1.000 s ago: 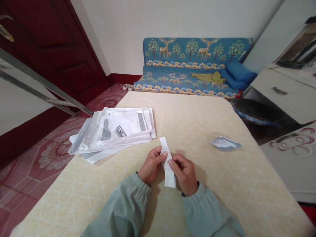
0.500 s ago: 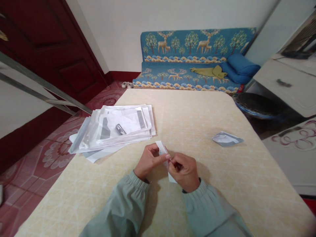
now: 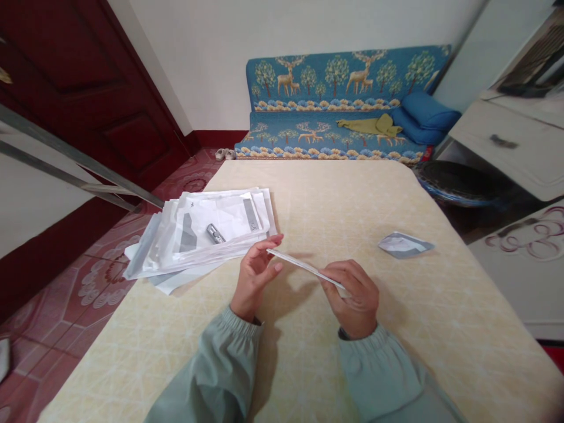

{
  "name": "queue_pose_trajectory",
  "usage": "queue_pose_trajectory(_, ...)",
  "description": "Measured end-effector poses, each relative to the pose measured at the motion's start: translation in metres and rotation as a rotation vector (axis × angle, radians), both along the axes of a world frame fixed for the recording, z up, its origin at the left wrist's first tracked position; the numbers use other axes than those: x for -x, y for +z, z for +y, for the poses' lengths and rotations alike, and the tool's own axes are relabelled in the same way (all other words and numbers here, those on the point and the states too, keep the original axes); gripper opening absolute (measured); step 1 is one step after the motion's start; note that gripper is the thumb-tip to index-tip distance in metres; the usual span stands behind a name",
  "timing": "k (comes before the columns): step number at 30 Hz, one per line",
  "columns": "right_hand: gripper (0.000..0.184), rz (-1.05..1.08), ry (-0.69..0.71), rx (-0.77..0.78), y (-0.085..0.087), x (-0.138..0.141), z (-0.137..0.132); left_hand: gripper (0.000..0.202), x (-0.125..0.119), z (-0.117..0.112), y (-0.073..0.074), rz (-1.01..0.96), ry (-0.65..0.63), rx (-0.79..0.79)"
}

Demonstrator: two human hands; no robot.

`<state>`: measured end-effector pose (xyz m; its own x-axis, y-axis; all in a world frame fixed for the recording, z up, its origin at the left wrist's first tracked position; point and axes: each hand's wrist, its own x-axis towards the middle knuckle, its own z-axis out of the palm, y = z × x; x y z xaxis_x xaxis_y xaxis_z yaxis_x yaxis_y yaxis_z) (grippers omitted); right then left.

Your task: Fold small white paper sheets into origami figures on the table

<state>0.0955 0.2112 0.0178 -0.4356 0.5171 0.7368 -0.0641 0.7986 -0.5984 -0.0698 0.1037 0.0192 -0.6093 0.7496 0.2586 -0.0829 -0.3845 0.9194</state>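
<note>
at ten o'clock lies a stack of white paper sleeves (image 3: pixel 215 235). the half-open left hand (image 3: pixel 255 276) touches one end of a folded paper strip (image 3: pixel 304 268), while the right hand (image 3: pixel 352 296) grips the other, holding it level; a folded packet (image 3: pixel 403 245) sits at two o'clock.

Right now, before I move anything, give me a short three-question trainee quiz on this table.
1. True or false: the white paper strip lies flat on the table.
2. What lies on the paper stack? A: a silver metal piece; B: a mug; C: a glove.
3. Which hand is nearer the folded grey-and-white paper?

Key: 1 false, the strip is held above the table; 2 A; 3 the right hand.
</note>
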Motion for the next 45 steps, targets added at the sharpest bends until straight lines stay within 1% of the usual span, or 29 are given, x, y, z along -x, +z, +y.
queue_pose_trajectory(2,0.027,-0.039,-0.008,-0.066,-0.002,-0.001,0.004,0.031,0.006,-0.004,0.006,0.295,0.06,0.054)
queue_pose_trajectory(4,0.028,-0.081,-0.005,-0.125,-0.003,-0.001,0.006,0.024,0.01,-0.007,0.01,0.596,0.098,0.124)
queue_pose_trajectory(6,0.029,-0.109,0.005,-0.165,-0.003,0.0,0.006,0.017,0.01,-0.008,0.011,0.822,0.111,0.173)
queue_pose_trajectory(7,0.029,-0.114,0.009,-0.175,-0.003,0.001,0.007,0.014,0.01,-0.008,0.01,0.898,0.112,0.185)
queue_pose_trajectory(9,0.029,-0.113,0.014,-0.18,-0.003,0.002,0.007,0.013,0.008,-0.007,0.009,0.985,0.107,0.198)
queue_pose_trajectory(12,0.027,-0.093,0.03,-0.163,-0.004,0.002,0.007,0.012,0.006,-0.005,0.007,1.005,0.096,0.219)
queue_pose_trajectory(14,0.025,-0.081,0.064,-0.12,-0.004,0.003,0.005,0.011,0.005,-0.005,0.007,0.974,0.085,0.23)
queue_pose_trajectory(16,0.022,-0.057,0.101,-0.016,-0.004,0.003,0.001,0.011,0.004,-0.005,0.008,0.909,0.064,0.23)
queue_pose_trajectory(18,0.017,-0.024,0.119,0.138,-0.004,0.003,-0.004,0.012,0.0,-0.005,0.009,0.795,0.038,0.233)
queue_pose_trajectory(21,0.009,-0.01,0.113,0.396,-0.006,0.004,-0.009,0.016,-0.006,-0.007,0.013,0.553,0.001,0.285)
queue_pose_trajectory(23,0.005,-0.003,0.085,0.55,-0.008,0.004,-0.008,0.019,-0.011,-0.009,0.016,0.356,-0.092,0.372)
queue_pose_trajectory(26,0.012,0.039,0.065,0.737,-0.012,0.005,-0.004,0.023,-0.018,-0.01,0.02,0.051,-0.367,0.5)
queue_pose_trajectory(27,0.013,0.052,0.079,0.783,-0.013,0.005,-0.002,0.024,-0.02,-0.01,0.02,-0.03,-0.445,0.511)
queue_pose_trajectory(28,0.014,0.059,0.102,0.822,-0.014,0.005,0.0,0.025,-0.023,-0.01,0.02,-0.097,-0.494,0.504)
queue_pose_trajectory(31,0.017,0.083,0.179,0.915,-0.015,0.006,0.002,0.029,-0.035,-0.008,0.018,-0.254,-0.547,0.475)
queue_pose_trajectory(34,0.023,0.12,0.272,1.061,-0.013,0.007,0.001,0.037,-0.047,-0.005,0.012,-0.381,-0.62,0.517)
queue_pose_trajectory(36,0.025,0.159,0.341,1.183,-0.01,0.007,-0.001,0.042,-0.053,-0.003,0.01,-0.406,-0.634,0.508)
queue_pose_trajectory(39,0.025,0.231,0.43,1.3,-0.006,0.008,-0.004,0.046,-0.057,-0.001,0.009,-0.403,-0.572,0.459)
queue_pose_trajectory(42,0.024,0.242,0.473,1.298,-0.006,0.009,-0.007,0.043,-0.058,-0.001,0.009,-0.447,-0.526,0.483)
queue_pose_trajectory(45,0.026,0.146,0.49,1.255,-0.006,0.011,-0.009,0.038,-0.057,-0.001,0.006,-0.507,-0.542,0.482)
